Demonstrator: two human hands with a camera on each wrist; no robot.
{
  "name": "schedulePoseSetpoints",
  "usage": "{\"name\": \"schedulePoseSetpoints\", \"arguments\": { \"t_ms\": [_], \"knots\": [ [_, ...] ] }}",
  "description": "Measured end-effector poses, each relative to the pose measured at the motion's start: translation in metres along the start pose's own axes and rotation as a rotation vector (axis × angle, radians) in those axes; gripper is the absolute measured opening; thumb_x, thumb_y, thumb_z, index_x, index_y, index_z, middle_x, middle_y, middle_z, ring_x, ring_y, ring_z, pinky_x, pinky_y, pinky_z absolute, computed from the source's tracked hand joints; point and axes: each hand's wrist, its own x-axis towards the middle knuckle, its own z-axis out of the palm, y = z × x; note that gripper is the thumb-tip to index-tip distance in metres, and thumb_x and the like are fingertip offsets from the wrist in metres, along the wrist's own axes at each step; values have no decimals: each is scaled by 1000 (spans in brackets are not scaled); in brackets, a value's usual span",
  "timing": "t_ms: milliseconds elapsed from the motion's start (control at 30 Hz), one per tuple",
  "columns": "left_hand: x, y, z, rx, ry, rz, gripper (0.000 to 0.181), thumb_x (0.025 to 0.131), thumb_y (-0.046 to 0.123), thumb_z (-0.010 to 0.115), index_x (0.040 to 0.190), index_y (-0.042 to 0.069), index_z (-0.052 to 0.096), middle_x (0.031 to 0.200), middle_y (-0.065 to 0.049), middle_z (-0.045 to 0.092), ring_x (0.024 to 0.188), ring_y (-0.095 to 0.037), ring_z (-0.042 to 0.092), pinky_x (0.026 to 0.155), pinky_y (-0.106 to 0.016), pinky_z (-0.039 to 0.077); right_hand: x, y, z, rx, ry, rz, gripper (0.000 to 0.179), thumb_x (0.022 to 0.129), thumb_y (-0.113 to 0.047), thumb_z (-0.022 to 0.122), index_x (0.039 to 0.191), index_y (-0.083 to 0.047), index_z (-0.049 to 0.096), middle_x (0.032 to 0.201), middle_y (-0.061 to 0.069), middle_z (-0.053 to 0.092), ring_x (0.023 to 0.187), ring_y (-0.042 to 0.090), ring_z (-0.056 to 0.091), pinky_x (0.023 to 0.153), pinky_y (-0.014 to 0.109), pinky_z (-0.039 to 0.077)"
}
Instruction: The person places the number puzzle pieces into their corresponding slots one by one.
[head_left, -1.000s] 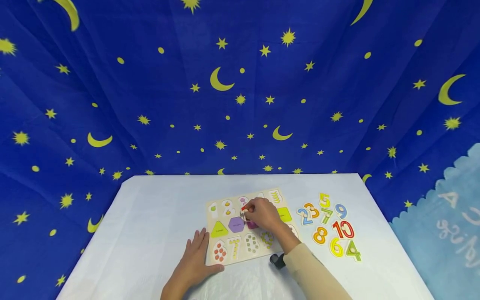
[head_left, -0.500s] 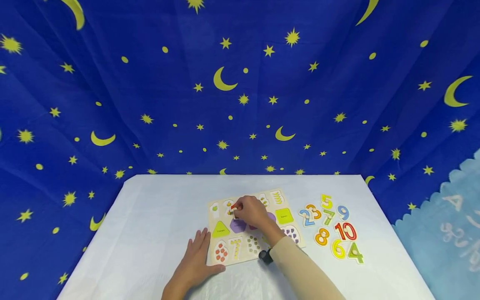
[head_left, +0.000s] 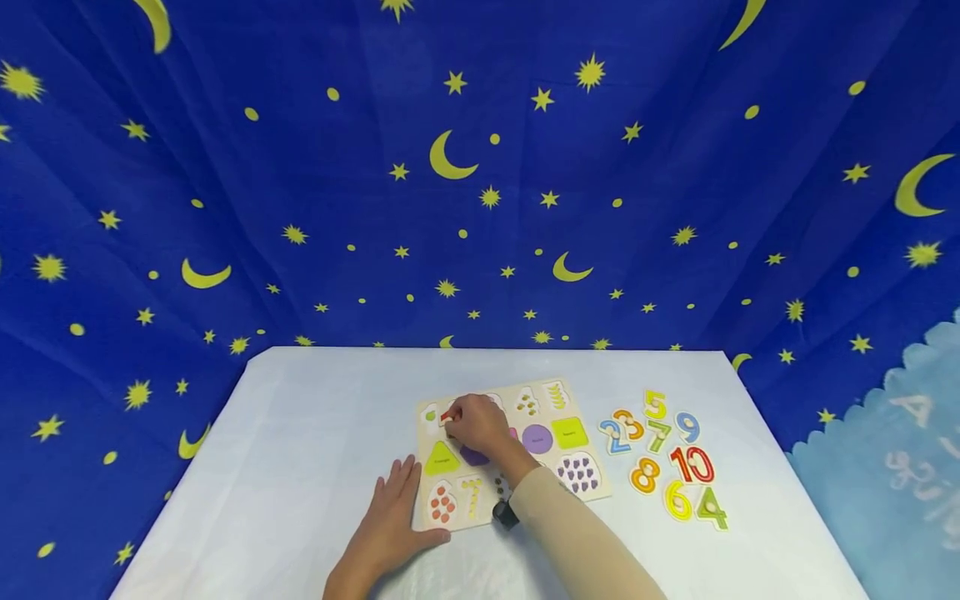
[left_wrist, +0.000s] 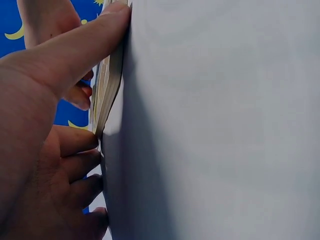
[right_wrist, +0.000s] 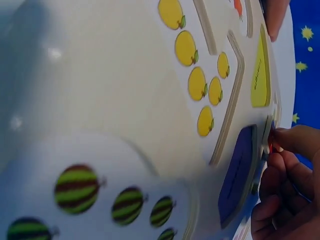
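A wooden puzzle board point(head_left: 487, 521) with fruit-printed number recesses and coloured shapes lies on the table. My right hand point(head_left: 483, 429) is over the board's upper left and pinches a small red puzzle piece point(head_left: 446, 415); the fingers hide most of it. In the right wrist view, thumb and fingers grip the red piece point(right_wrist: 272, 142) close to the board, beyond the purple hexagon point(right_wrist: 240, 175). Whether the piece touches the board I cannot tell. My left hand point(head_left: 386, 521) lies with spread, straight fingers against the board's left edge, its thumb point(left_wrist: 75, 55) along the near edge.
Right of the board lie several number pieces with knobs, among them a red 10 point(head_left: 692, 463), a blue 2 point(head_left: 617, 437) and a green 4 point(head_left: 710, 507). A black wrist camera point(head_left: 506, 515) sits on the right wrist. Behind the white table point(head_left: 330, 417) hangs a blue star-printed cloth point(head_left: 360, 208).
My right hand has moved left across the board, carrying the red puzzle piece from the middle of the top row toward the upper left. The left hand has stayed at the board's edge.
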Motion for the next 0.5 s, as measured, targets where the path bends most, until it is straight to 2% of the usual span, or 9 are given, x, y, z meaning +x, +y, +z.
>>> {"name": "schedulePoseSetpoints", "arguments": {
  "t_ms": [233, 500],
  "knots": [
    [-1, -1, -3, 0, 4, 7, 114, 69, 63, 74, 146, -7, 29, 154, -22, 22, 142, -42, 11, 111, -59, 9, 11, -11, 12, -33, -4, 11, 5, 77, -24, 71, 81, -20, 71, 63, -12, 53, 57, 8, 49, 49, 26, 40],
    [-1, -2, 2, -2, 10, 23, 114, 69, 63, 74, 146, -8, 29, 154, -22, 21, 142, -42, 11, 111, -59, 9, 15, -19, 14, -50, -8, 4, 9, 80, -25, 72, 85, -17, 73, 67, -10, 54, 62, 10, 50, 55, 28, 43]
  ]
}}
